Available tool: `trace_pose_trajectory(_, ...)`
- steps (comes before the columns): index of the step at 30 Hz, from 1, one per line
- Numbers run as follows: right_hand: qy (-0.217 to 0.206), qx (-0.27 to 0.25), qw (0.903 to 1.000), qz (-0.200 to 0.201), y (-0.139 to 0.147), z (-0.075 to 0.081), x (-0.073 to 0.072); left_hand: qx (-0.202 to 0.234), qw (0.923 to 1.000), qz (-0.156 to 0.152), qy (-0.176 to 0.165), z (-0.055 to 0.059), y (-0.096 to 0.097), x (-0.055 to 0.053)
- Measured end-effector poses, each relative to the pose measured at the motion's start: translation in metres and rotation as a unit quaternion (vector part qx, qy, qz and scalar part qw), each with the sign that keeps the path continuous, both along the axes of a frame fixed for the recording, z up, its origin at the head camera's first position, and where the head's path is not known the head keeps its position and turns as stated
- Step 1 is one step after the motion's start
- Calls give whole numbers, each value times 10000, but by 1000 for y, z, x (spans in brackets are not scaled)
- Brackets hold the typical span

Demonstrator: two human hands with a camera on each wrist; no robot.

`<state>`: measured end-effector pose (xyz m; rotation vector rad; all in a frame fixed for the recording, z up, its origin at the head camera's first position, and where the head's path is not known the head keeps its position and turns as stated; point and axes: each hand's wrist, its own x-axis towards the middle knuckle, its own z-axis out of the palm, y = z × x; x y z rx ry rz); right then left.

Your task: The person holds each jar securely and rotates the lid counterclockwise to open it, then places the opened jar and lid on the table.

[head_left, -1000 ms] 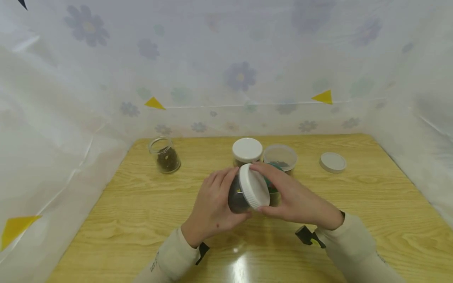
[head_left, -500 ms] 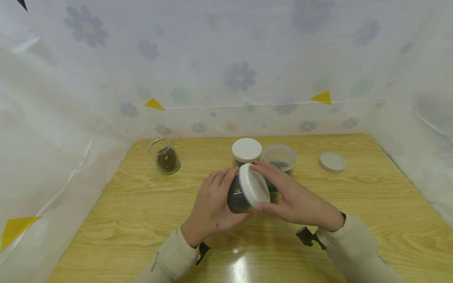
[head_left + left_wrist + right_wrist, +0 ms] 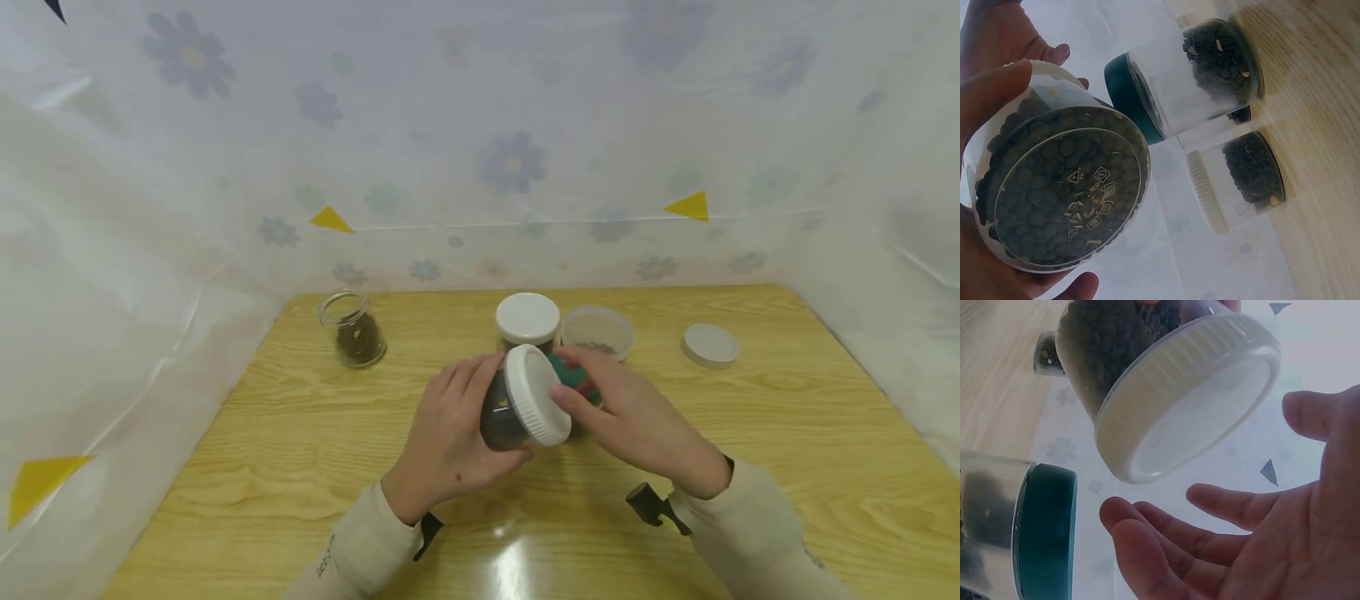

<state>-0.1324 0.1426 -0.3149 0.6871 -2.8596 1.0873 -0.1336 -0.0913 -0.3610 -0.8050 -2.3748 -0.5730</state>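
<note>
My left hand (image 3: 450,429) grips a clear plastic jar (image 3: 1054,194) of dark, flat pellets with a few pale bits, held tilted above the table. A white ribbed screw lid (image 3: 1185,400) sits on the jar's mouth and faces right. My right hand (image 3: 637,421) is just beside that lid, fingers spread and slightly bent, holding nothing; in the right wrist view (image 3: 1254,531) a gap shows between fingers and lid. Behind the hands stands a green-lidded jar (image 3: 1047,531) with dark contents, mostly hidden in the head view.
At the back of the wooden table (image 3: 300,458) stand a white-lidded jar (image 3: 527,318) and a round translucent-topped container (image 3: 597,332). A lidless glass jar (image 3: 358,337) with dark contents is at back left. A loose whitish lid (image 3: 708,346) lies at right.
My right hand has let go of the white lid and drawn back slightly to the right, fingers loosening. The left hand keeps the jar in almost the same tilt and place.
</note>
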Motion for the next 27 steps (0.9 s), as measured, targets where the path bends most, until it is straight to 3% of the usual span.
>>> trace_pose_trajectory(8, -278, 144, 9993, -196, -3, 3, -1, -71, 10000, -1, -7, 1, 4, -1)
trace_pose_trajectory(14, -617, 254, 9978, -14, -4, 7, -2, -160, 9999, -60, 25, 2, 6, 0)
trace_pose_trajectory(16, -559, 174, 9981, 166, -3, 6, -2, -163, 9998, -70, 70, 2, 6, 1)
trace_pose_trajectory(20, 177, 56, 9965, 813, 1, 0, -2, -69, 9999, -94, 106, 4, 5, 3)
trace_pose_trajectory(24, 1097, -78, 9838, 1417, 3, -5, -4, 27, 9999, -135, -12, 4, 5, 4)
trace_pose_trajectory(27, 1420, -188, 9764, 1615, 5, -8, -5, 35, 9998, -146, -102, 4, 5, 4)
